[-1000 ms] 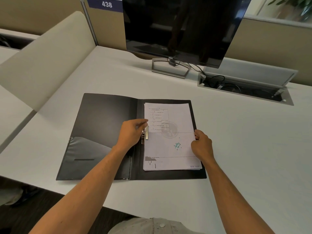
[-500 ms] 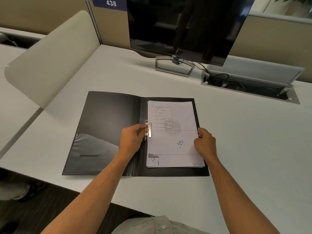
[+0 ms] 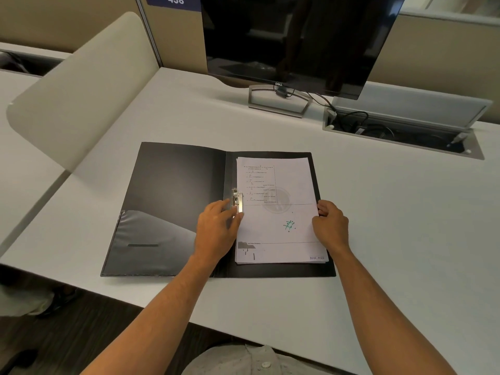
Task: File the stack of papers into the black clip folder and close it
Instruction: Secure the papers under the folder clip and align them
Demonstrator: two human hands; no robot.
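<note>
The black clip folder (image 3: 173,185) lies open flat on the white desk. A stack of printed papers (image 3: 281,212) rests on its right half, left edge against the spine. The metal clip (image 3: 237,200) sits on the papers' left edge. My left hand (image 3: 216,231) is at the clip's lower end, thumb and fingertips touching it. My right hand (image 3: 330,223) holds the stack's right edge, fingers curled over it.
A dark monitor (image 3: 292,41) on a metal stand (image 3: 278,101) stands behind the folder. An open cable box (image 3: 400,133) with wires is at the back right. A beige curved divider (image 3: 81,85) borders the desk's left side. The desk's front edge is near my body.
The metal clip now lies over the papers' left edge; a second ago my left hand covered it. My right hand stays on the stack's right edge. The camera has shifted slightly.
</note>
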